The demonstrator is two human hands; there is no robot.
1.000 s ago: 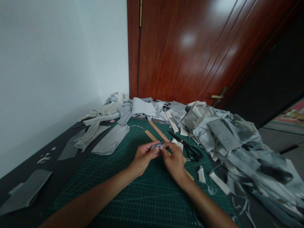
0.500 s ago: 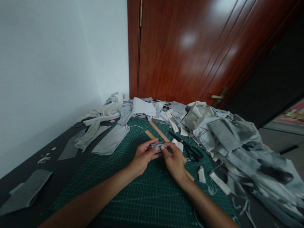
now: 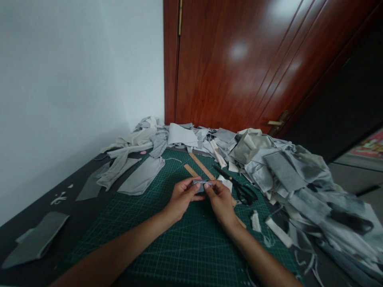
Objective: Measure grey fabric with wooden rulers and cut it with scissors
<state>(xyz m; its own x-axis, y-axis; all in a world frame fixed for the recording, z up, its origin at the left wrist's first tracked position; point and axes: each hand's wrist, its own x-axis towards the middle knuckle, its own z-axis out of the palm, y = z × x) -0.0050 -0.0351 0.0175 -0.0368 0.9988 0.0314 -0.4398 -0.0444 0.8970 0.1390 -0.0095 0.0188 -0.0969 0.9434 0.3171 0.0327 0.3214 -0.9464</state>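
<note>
Between my two hands is a small folded piece of grey fabric point(image 3: 202, 185), held above the green cutting mat point(image 3: 143, 223). My left hand point(image 3: 182, 195) pinches its left end between thumb and fingers. On the other end, my right hand point(image 3: 220, 199) has a similar pinch, the thumb lying on the near face. Fingers cover both ends of the fabric. Black-handled scissors point(image 3: 239, 187) lie just right of my right hand, blades pointing away to the left. Two wooden rulers point(image 3: 202, 165) rest on the mat beyond and partly under my hands.
A large heap of grey fabric scraps point(image 3: 287, 171) runs along the right, with more scraps point(image 3: 182, 135) at the back by the wooden door point(image 3: 221, 71). Flat grey pieces point(image 3: 142, 175) lie left on the mat; a folded piece point(image 3: 38, 239) sits at the table's left edge.
The fabric between my hands is turned slightly, with its upper edge now spread straighter between my fingers. The whole view has shifted a little; the things on the table stay put.
</note>
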